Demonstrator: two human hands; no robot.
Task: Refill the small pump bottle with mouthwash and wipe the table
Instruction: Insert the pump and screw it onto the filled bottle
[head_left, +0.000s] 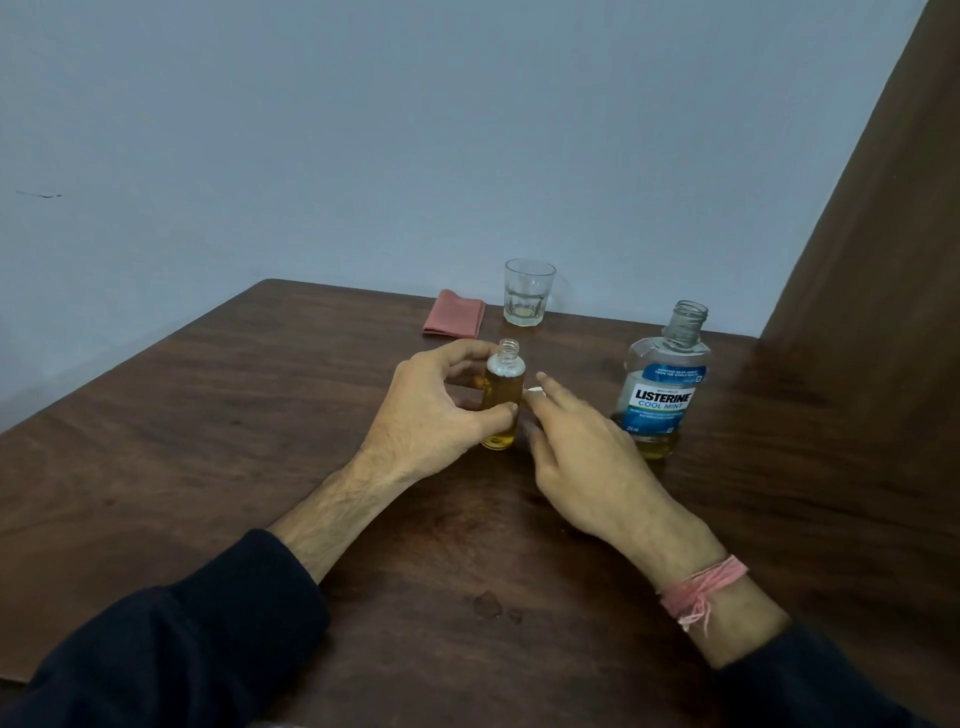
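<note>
The small clear bottle (504, 395) stands upright on the brown table (208, 441), uncapped and nearly full of amber liquid with foam near its neck. My left hand (436, 410) is wrapped around it, thumb low, fingers behind. My right hand (576, 447) sits just right of the bottle and holds a small white object (535, 392), mostly hidden by the fingers. The large mouthwash bottle (662, 384) with a blue label stands open to the right, with a little amber liquid at its bottom. A folded pink cloth (454, 313) lies at the table's far edge.
An almost empty drinking glass (527, 293) stands beside the cloth at the far edge. Small wet drops (488, 605) lie on the table between my forearms. A brown curtain (883, 234) hangs at the right. A blue-grey wall backs the table.
</note>
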